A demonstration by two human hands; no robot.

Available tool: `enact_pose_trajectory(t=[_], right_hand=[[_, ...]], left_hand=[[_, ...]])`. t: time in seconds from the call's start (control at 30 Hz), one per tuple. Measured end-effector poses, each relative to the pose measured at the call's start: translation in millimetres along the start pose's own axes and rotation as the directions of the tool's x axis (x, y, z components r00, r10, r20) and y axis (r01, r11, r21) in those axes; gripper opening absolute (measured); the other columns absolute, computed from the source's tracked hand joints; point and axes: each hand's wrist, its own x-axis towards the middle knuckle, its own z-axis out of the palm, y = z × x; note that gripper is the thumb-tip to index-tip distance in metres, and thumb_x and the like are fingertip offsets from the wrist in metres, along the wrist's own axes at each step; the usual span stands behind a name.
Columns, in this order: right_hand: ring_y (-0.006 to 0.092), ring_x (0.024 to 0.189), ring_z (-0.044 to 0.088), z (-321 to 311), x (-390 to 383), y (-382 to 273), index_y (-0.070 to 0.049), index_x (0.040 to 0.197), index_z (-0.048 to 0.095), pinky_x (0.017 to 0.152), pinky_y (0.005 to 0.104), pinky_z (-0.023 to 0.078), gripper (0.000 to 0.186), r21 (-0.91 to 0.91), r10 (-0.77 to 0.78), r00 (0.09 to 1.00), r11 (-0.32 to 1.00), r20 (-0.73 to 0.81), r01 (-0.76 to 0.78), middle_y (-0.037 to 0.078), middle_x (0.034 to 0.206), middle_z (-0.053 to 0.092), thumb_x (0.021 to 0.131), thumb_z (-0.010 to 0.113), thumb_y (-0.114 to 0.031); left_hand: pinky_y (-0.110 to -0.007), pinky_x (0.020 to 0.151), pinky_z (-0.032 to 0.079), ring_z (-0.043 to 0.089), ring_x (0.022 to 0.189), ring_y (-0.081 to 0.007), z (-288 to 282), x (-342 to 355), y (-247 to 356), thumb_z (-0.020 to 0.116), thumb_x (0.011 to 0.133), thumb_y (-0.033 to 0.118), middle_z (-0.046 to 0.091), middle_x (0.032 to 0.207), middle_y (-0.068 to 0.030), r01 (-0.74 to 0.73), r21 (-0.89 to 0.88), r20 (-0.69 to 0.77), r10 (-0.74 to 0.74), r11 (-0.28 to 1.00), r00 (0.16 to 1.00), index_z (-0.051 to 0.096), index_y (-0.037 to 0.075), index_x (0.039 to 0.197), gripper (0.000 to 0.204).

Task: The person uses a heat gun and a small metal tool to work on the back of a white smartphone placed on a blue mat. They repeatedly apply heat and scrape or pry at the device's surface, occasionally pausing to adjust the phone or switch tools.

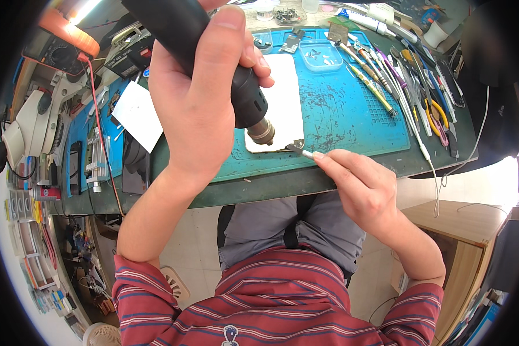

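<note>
My left hand (205,98) is wrapped round a black hot air gun (249,95), whose metal nozzle points down. Under the nozzle lies a flat white panel (291,104) with rounded corners, like the back of a phone or tablet. Between its thumb and fingers my right hand (360,181) pinches a slim pry blade (307,153) with a pale handle. The blade's dark tip meets the panel's near right corner, where a small dark patch shows. My left hand and the gun hide part of the panel's left side.
A blue work mat (352,135) covers the bench. Tweezers, pliers (435,115) and screwdrivers (372,89) crowd its right side. A clear plastic box (320,56) holds small parts at the back. At left are white paper (137,114), a microscope (34,124) and an orange multimeter (63,43).
</note>
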Motion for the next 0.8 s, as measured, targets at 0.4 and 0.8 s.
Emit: enact_pose_trajectory(t=[0.4,0.8], right_hand=[[0.0174,0.074,0.065,7.7,14.9,-3.4,-0.007,0.119,0.074,0.062,0.0305,0.054,0.047,0.023,-0.028,1.000,0.999,0.011,0.028,0.004,0.104,0.069,0.073,0.067,-0.001],[0.0280,0.076,0.066,11.7,55.3,-10.6,-0.007,0.119,0.067,0.063,0.0377,0.056,0.034,0.141,0.048,0.995,0.988,0.090,-0.060,0.008,0.100,0.062,0.086,0.073,-0.003]], left_hand=[[-0.031,0.069,0.050,0.054,0.074,-0.0142,-42.5,13.3,-0.9,0.056,0.106,0.026,0.053,0.082,-0.0036,-0.185,0.200,0.163,0.153,0.962,0.975,0.049,-0.003,0.136,0.042],[-0.027,0.067,0.049,0.051,0.074,-0.0115,-75.8,-1.7,52.6,0.046,0.109,0.030,0.048,0.081,-0.0004,-0.222,0.268,0.247,0.156,0.938,0.956,0.043,-0.007,0.142,0.049]])
